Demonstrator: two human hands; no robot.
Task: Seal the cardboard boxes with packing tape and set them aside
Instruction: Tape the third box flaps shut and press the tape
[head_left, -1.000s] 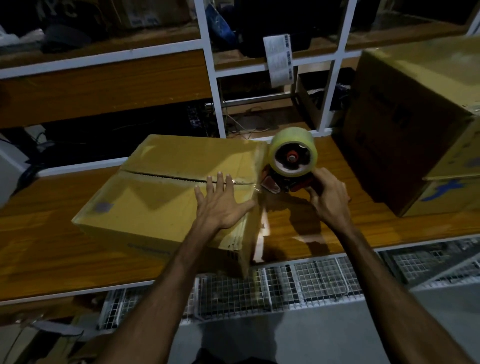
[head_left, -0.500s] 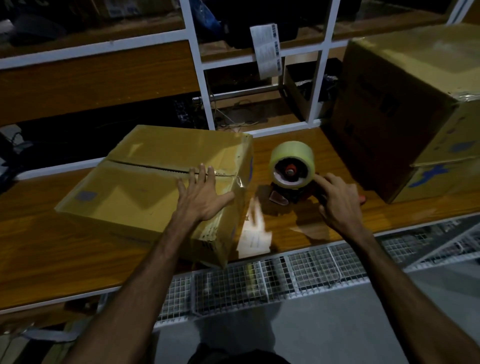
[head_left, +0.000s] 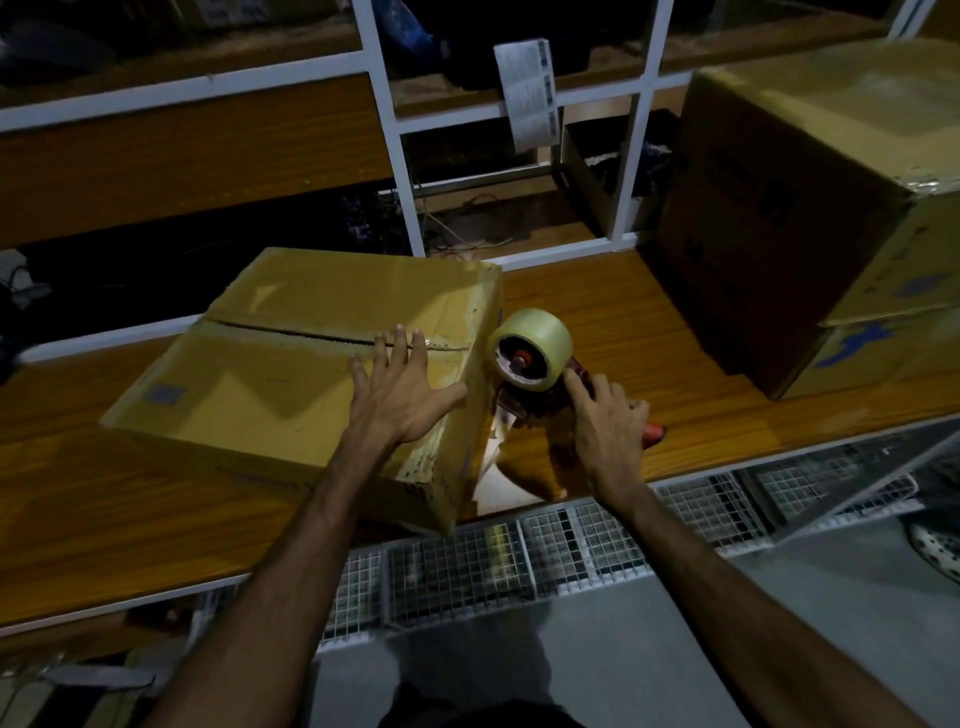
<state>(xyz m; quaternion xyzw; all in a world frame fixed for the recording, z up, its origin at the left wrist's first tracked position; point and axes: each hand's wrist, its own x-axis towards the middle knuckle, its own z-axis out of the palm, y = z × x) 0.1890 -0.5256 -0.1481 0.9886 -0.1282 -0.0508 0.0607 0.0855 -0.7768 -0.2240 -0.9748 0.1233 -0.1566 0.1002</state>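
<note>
A flat cardboard box (head_left: 270, 374) lies on the wooden bench (head_left: 623, 312), its two top flaps meeting in a seam that runs left to right. My left hand (head_left: 400, 389) presses flat on the box top near its right end, fingers spread, fingertips at the seam. Right beside the box's right side stands a red tape dispenser (head_left: 540, 400) carrying a roll of clear packing tape (head_left: 535, 345). My right hand (head_left: 608, 426) grips the dispenser's red handle, index finger stretched toward the roll.
A large cardboard box (head_left: 810, 197) stands at the bench's right end. White shelf uprights (head_left: 395, 156) and a hanging paper label (head_left: 527, 98) rise behind. A scrap of paper (head_left: 498, 483) lies by the box's near corner. Wire mesh (head_left: 519, 561) runs below the bench edge.
My right hand lowered the dispenser from the box's top edge to the bench beside its right side. My left hand stayed pressed on the box top.
</note>
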